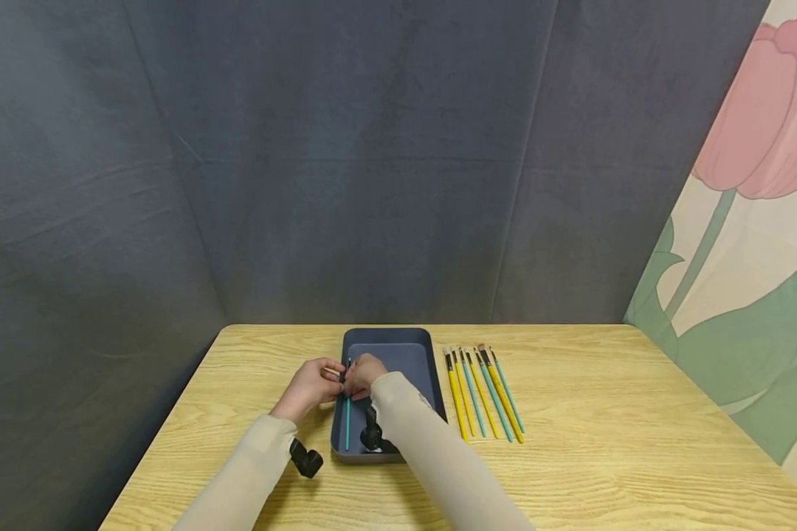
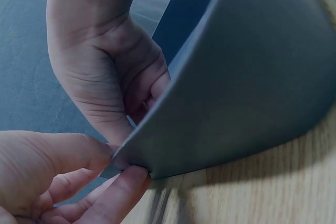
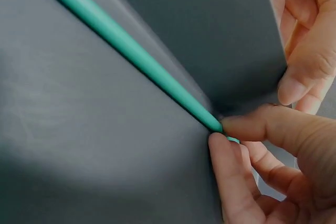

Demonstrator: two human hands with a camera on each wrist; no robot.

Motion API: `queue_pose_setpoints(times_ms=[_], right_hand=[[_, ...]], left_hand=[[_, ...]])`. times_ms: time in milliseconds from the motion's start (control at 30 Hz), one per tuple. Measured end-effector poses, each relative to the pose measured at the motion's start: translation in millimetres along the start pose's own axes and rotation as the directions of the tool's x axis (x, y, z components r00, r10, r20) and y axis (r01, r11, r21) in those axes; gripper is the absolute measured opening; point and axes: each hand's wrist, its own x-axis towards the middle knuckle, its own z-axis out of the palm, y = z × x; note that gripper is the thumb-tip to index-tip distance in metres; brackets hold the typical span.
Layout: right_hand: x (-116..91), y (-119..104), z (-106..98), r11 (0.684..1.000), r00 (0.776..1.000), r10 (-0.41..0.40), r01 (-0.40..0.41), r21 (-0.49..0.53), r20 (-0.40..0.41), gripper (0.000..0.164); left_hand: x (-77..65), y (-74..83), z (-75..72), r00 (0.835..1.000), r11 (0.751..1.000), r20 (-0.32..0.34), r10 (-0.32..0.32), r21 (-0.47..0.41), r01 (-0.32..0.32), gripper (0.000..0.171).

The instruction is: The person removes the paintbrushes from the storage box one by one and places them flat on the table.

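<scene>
A dark grey rectangular tray (image 1: pixel 387 335) lies on the table, long side running away from me. Inside, along its left wall, lies a teal-handled paintbrush (image 3: pixel 136 59), its rounded handle end pointing toward me in the head view. My right hand (image 1: pixel 367 374) reaches into the tray and pinches this brush between thumb and fingers, as the right wrist view shows. At the tray's left wall, my left hand (image 1: pixel 314 383) pinches the rim, thumb on one side and fingers on the other. The brush's bristle end is mostly hidden by my right hand.
Right of the tray, several paintbrushes lie side by side on the wooden table (image 1: pixel 604 413), bristles away from me. Some have yellow handles, like the leftmost brush (image 1: pixel 456 398); others are teal. A dark curtain (image 1: pixel 372 162) hangs behind the table, with a tulip-patterned panel (image 1: pixel 744 118) at right.
</scene>
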Motion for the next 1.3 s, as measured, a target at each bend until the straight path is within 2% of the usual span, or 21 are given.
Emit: queue_pose_setpoints(times_ms=[367, 800, 967, 1100, 1267, 1300], right_hand=[[12, 1, 2, 0.999, 1.000, 0.015, -0.014, -0.040, 0.007, 0.031], [8, 1, 0, 0.994, 1.000, -0.005, 0.006, -0.111, 0.000, 0.030], [3, -1, -4, 0.999, 1.000, 0.000, 0.001, -0.051, 0.028, 0.022], [6, 1, -9, 0.999, 0.996, 0.016, -0.019, 0.030, 0.091, 0.019], [4, 2, -11, 0.997, 0.995, 0.001, -0.009, 0.073, 0.104, 0.019], [1, 0, -10, 0.998, 0.997, 0.002, -0.008, 0.068, 0.081, 0.018]], left_hand=[[0.3, -1.4, -1.7, 1.000, 1.000, 0.013, 0.003, 0.006, -0.003, 0.033], [-1.7, 0.2, -1.3, 1.000, 1.000, 0.006, 0.004, 0.010, -0.004, 0.033], [-2.0, 0.6, -1.4, 1.000, 1.000, 0.007, -0.003, 0.000, 0.003, 0.033], [-1.7, 0.4, -1.1, 1.000, 1.000, 0.007, -0.011, 0.007, 0.011, 0.033], [-1.5, 0.5, -1.3, 1.000, 1.000, 0.005, -0.014, 0.022, 0.013, 0.033], [-1.5, 0.5, -1.4, 1.000, 1.000, 0.005, -0.013, 0.023, 0.012, 0.033]])
